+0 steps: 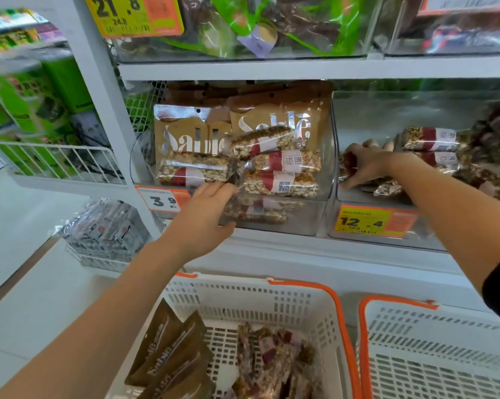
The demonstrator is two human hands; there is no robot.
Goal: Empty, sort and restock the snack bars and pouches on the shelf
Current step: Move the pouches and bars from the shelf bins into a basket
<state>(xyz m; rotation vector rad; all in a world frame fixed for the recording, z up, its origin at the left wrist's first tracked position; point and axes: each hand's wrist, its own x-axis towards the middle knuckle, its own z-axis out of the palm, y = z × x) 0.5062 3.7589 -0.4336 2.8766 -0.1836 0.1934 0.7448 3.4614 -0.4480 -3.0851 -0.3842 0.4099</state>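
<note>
- Left hand (211,210) pinches the crimped wrapper end of a nut bar (197,171) in the left clear bin (315,217), likely to lift it out; brown Sablé pouches (280,122) stand behind
- Right hand (364,164) curls round a darker bar (347,165) in the right bin (358,198)
- White basket (326,321) sits below, catching removed stock

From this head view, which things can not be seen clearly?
- Right hand: fingers hide whatever it grips in the right clear plastic bin.
- Lowest snack bars in the left clear bin: blurred behind its front wall.
- Yellow 12.4 price tag: small print too tiny.
- Right orange-rimmed white basket: cut off by frame edge.
</note>
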